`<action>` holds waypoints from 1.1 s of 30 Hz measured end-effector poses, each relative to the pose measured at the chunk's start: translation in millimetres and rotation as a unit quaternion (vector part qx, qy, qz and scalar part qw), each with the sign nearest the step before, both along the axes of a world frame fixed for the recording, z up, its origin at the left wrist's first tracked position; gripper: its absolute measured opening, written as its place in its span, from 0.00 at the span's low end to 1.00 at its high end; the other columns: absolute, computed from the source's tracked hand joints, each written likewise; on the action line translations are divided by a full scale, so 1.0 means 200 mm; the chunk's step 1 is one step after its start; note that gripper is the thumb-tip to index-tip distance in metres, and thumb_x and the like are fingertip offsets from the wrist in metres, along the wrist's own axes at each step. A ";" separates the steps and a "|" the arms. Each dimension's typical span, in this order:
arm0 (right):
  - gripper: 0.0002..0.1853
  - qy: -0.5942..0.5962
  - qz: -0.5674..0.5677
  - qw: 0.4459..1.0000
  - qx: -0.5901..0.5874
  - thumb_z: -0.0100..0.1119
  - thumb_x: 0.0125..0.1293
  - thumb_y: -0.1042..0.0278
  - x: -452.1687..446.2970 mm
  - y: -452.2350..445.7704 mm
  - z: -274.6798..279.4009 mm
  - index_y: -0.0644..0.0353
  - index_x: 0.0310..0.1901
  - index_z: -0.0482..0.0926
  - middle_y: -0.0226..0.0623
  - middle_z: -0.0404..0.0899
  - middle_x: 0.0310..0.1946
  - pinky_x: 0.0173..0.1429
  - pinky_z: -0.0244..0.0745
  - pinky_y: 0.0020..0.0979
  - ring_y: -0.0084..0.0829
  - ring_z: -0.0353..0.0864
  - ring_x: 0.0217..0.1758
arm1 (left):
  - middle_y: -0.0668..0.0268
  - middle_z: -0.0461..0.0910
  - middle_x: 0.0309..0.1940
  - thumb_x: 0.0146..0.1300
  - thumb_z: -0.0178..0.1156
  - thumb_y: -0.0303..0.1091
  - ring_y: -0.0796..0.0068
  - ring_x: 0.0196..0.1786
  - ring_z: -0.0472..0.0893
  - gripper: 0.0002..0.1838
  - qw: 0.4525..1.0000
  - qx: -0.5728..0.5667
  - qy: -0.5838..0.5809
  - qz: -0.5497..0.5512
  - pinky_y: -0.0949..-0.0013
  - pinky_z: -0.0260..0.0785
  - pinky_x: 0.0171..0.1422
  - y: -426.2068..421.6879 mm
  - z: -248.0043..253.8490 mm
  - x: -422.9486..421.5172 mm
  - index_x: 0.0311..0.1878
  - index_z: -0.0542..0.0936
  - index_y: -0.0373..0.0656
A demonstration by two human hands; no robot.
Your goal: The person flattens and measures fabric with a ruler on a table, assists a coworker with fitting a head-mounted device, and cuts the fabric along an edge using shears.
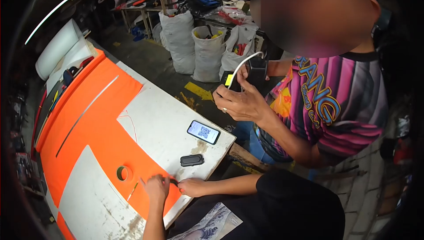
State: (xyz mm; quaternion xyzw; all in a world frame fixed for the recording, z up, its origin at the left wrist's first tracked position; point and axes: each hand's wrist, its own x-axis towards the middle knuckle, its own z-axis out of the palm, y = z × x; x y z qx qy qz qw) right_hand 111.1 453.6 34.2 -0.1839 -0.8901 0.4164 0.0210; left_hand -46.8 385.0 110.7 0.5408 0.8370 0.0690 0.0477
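Observation:
A large sheet of orange fabric [115, 127] covers much of the white worktable, with a pale area showing through a wide gap in it. Near the table's front edge, my left hand [155, 188] rests on the fabric with its fingers extended. Close beside it, my right hand [192, 187] is closed around a dark tool [173, 181] with a reddish part, mostly hidden, so its kind is unclear. A roll of tape [124, 173] lies on the fabric left of my hands. Between the tape and my left hand is a thin striped stick [133, 191].
A phone [203, 132] showing a QR code and a small black case [191, 160] lie on the white tabletop [159, 103]. Across the corner, another person [318, 107] holds a black device with a white cable. White sacks [207, 56] stand behind; a white roll [59, 48] is at far left.

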 end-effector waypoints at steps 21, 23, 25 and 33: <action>0.22 0.238 -0.289 0.915 0.151 0.73 0.56 0.75 0.78 0.24 1.30 0.62 0.53 0.80 0.34 0.78 0.20 0.24 0.70 0.26 0.25 0.78 0.19 | 0.60 0.76 0.62 0.44 0.72 0.28 0.72 0.62 0.74 0.52 0.714 0.057 -0.491 -0.495 0.70 0.64 0.68 1.44 0.88 0.42 0.76 0.61 0.38; 0.21 0.233 -0.285 0.921 0.130 0.73 0.56 0.75 0.74 0.23 1.27 0.60 0.52 0.81 0.33 0.77 0.20 0.24 0.69 0.25 0.25 0.78 0.19 | 0.61 0.78 0.58 0.43 0.73 0.29 0.73 0.59 0.76 0.50 0.704 0.043 -0.508 -0.494 0.70 0.66 0.67 1.44 0.87 0.43 0.73 0.64 0.38; 0.21 0.231 -0.268 0.926 0.135 0.73 0.56 0.75 0.71 0.23 1.27 0.60 0.52 0.81 0.33 0.78 0.21 0.24 0.69 0.26 0.25 0.77 0.19 | 0.63 0.79 0.55 0.42 0.74 0.28 0.75 0.57 0.76 0.48 0.688 0.040 -0.536 -0.488 0.70 0.67 0.65 1.40 0.86 0.46 0.71 0.67 0.37; 0.13 0.330 -0.266 0.874 0.236 0.69 0.53 0.80 0.71 0.25 1.37 0.60 0.42 0.83 0.33 0.81 0.26 0.23 0.64 0.19 0.17 0.74 0.20 | 0.54 0.71 0.57 0.35 0.74 0.31 0.54 0.63 0.73 0.45 0.714 0.284 -0.453 -0.451 0.61 0.66 0.68 1.09 0.99 0.43 0.63 0.70 0.41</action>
